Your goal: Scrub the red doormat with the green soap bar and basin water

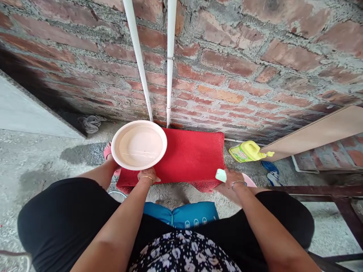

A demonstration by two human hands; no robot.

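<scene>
A red fleecy mat (193, 155) lies spread over a low support in front of me, its front edge hanging down. A pale pink basin (138, 163) of clear water stands on its left part. My left hand (146, 175) is closed at the mat's front edge, just below the basin's rim, thumb pointing right; its other fingers are partly hidden. At the mat's front right corner, my right hand (233, 177) is closed around a pale green, smooth block-like thing (221, 175); its underside is hidden, so I cannot tell its exact kind.
A yellow detergent jug (246, 152) lies right of the mat, near a blue slipper (271, 173). Two white pipes (169, 75) run down the brick wall (221, 62). Grey cloth (90, 123) lies at left. A board (317, 130) leans at right above a dark metal frame (320, 193).
</scene>
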